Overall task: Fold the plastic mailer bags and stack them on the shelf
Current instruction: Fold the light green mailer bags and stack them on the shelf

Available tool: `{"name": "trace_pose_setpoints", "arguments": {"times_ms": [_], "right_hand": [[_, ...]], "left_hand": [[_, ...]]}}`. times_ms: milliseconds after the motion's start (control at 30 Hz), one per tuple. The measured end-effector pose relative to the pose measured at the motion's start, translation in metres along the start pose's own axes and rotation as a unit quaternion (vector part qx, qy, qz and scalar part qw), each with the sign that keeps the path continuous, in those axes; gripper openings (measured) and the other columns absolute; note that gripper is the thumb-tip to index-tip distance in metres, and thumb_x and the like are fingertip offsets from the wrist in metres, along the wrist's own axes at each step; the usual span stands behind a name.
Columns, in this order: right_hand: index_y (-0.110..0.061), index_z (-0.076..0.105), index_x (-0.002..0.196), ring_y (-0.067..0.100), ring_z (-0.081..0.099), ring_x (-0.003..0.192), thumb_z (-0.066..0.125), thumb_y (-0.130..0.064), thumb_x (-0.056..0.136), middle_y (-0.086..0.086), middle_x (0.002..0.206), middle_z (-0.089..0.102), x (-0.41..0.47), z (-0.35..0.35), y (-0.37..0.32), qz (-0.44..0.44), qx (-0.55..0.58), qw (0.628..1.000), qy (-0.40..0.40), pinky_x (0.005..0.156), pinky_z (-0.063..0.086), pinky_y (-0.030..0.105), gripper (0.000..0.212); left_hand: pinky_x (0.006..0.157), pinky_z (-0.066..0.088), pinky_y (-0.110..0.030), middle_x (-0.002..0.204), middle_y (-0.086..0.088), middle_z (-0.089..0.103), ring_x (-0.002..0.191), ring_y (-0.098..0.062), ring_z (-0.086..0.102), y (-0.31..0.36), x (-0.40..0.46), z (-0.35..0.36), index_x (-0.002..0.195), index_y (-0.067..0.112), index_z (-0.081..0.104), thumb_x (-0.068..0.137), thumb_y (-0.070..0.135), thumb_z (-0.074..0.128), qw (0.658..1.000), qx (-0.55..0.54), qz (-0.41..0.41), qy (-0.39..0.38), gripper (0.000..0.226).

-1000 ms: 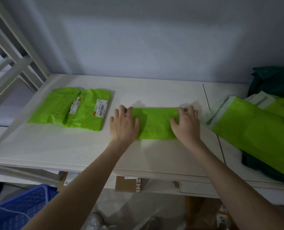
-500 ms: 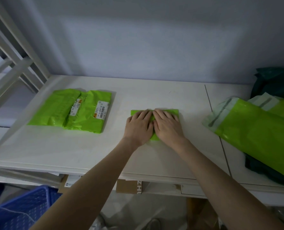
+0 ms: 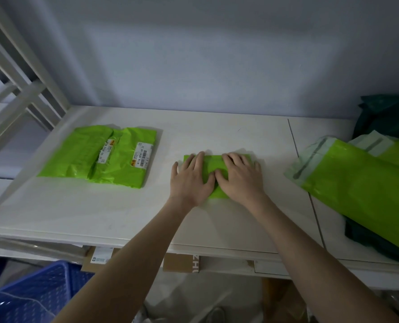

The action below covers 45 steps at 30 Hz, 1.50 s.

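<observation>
A small folded green mailer bag (image 3: 213, 164) lies flat in the middle of the white shelf (image 3: 217, 131). My left hand (image 3: 190, 180) and my right hand (image 3: 241, 178) rest palm-down on it, side by side, thumbs touching, fingers spread; they cover most of it. To the left lies a stack of folded green mailer bags (image 3: 105, 157) with white barcode labels. At the right edge sits a pile of unfolded green mailer bags (image 3: 361, 183) with pale adhesive flaps.
Dark green bags (image 3: 389, 115) lie behind and under the unfolded pile. A white slatted frame (image 3: 19, 89) rises at the left. Below the shelf's front edge are a blue plastic basket (image 3: 31, 297) and cardboard boxes (image 3: 182, 264).
My hands slid from the bag's two ends in to its centre, then spread slightly apart again while pressing it flat. The bag looks narrower than a second ago.
</observation>
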State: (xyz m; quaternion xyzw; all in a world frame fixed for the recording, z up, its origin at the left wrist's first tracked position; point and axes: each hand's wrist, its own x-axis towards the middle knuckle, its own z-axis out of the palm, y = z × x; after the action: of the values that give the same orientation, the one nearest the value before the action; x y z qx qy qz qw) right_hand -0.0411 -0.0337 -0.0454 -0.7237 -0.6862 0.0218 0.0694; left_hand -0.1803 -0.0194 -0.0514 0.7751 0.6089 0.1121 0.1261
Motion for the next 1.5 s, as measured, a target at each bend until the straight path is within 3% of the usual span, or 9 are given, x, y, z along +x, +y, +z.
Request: {"name": "trace_pose_setpoints", "arguments": {"times_ms": [167,333,500,633,800,933,1033,1200,1500], "right_hand": [[-0.015,0.041,0.135,0.02,0.036,0.13,0.042,-0.056,0.087,0.001,0.139,0.041,-0.003,0.002,0.005,0.026,0.024,0.999,0.014,0.108,0.027,0.045,0.063],[-0.009,0.029,0.144,0.024,0.024,0.141,0.041,-0.059,0.088,0.012,0.155,0.018,-0.004,0.003,0.005,0.048,0.045,0.998,0.001,0.114,0.015,0.046,0.077],[-0.013,0.014,0.15,0.019,0.007,0.146,0.033,-0.062,0.09,0.007,0.159,0.001,-0.005,0.002,0.005,0.054,0.07,0.996,-0.027,0.115,0.0,0.053,0.079],[-0.021,0.002,0.151,0.012,-0.007,0.146,0.021,-0.065,0.091,-0.001,0.159,-0.01,-0.007,0.002,0.006,0.057,0.064,0.994,-0.063,0.112,-0.009,0.056,0.076],[-0.023,-0.003,0.151,0.016,-0.009,0.146,0.012,-0.062,0.093,-0.001,0.159,-0.011,-0.01,-0.002,0.002,0.058,0.018,0.997,-0.057,0.111,-0.013,0.056,0.071],[-0.02,0.008,0.151,0.02,0.005,0.146,0.019,-0.053,0.097,0.002,0.159,0.001,-0.017,-0.014,-0.001,0.068,0.059,0.996,0.004,0.113,-0.004,0.055,0.064],[-0.015,0.023,0.148,0.023,0.02,0.142,0.032,-0.04,0.098,0.005,0.157,0.017,-0.026,-0.021,-0.012,0.056,0.042,0.997,0.044,0.113,0.011,0.052,0.056],[-0.005,0.054,0.127,0.032,0.053,0.117,0.028,-0.036,0.085,0.013,0.134,0.053,-0.043,-0.021,-0.041,0.02,0.048,0.996,0.078,0.093,0.045,0.047,0.059],[-0.009,0.063,0.116,0.025,0.059,0.104,0.033,-0.034,0.08,0.006,0.118,0.063,-0.077,-0.01,-0.078,-0.029,-0.002,0.999,0.042,0.079,0.05,0.039,0.053]], "left_hand": [[0.117,0.007,-0.041,0.156,0.004,0.02,0.145,-0.011,0.011,0.0,-0.002,0.002,0.15,0.016,0.007,0.085,0.062,0.027,0.999,-0.013,-0.023,0.022,0.082],[0.117,-0.001,-0.04,0.159,0.0,0.006,0.146,-0.013,0.005,-0.001,-0.002,0.001,0.15,0.021,-0.007,0.085,0.06,0.03,0.998,-0.055,-0.009,0.008,0.084],[0.116,-0.007,-0.041,0.159,-0.003,-0.008,0.146,-0.013,-0.006,-0.006,0.002,0.002,0.149,0.025,-0.012,0.079,0.067,0.015,0.998,-0.057,0.015,-0.02,0.086],[0.116,-0.009,-0.042,0.158,-0.004,-0.015,0.146,-0.014,-0.01,-0.01,0.004,-0.002,0.149,0.024,-0.01,0.094,0.057,0.025,0.997,-0.032,0.027,-0.061,0.073],[0.116,-0.012,-0.04,0.156,-0.001,-0.019,0.144,-0.013,-0.016,-0.015,0.001,-0.007,0.149,0.023,-0.008,0.096,0.055,0.021,0.996,0.0,0.055,-0.074,0.069],[0.117,-0.008,-0.038,0.158,0.0,-0.012,0.145,-0.011,-0.012,-0.033,-0.007,-0.017,0.15,0.018,-0.001,0.101,0.039,0.022,0.995,-0.076,0.059,-0.041,0.058],[0.118,0.0,-0.036,0.159,0.0,-0.001,0.146,-0.013,0.001,-0.047,-0.015,-0.026,0.15,0.014,0.008,0.101,0.032,0.019,0.992,-0.086,0.088,-0.016,0.054],[0.108,0.029,-0.039,0.152,-0.005,0.028,0.137,-0.022,0.031,-0.055,-0.033,-0.038,0.144,0.009,0.032,0.081,0.038,0.009,0.989,-0.039,0.141,0.016,0.073],[0.093,0.039,-0.039,0.137,-0.002,0.049,0.122,-0.023,0.048,-0.066,-0.068,-0.038,0.131,0.014,0.051,0.082,0.038,0.018,0.985,0.001,0.171,0.012,0.064]]}}
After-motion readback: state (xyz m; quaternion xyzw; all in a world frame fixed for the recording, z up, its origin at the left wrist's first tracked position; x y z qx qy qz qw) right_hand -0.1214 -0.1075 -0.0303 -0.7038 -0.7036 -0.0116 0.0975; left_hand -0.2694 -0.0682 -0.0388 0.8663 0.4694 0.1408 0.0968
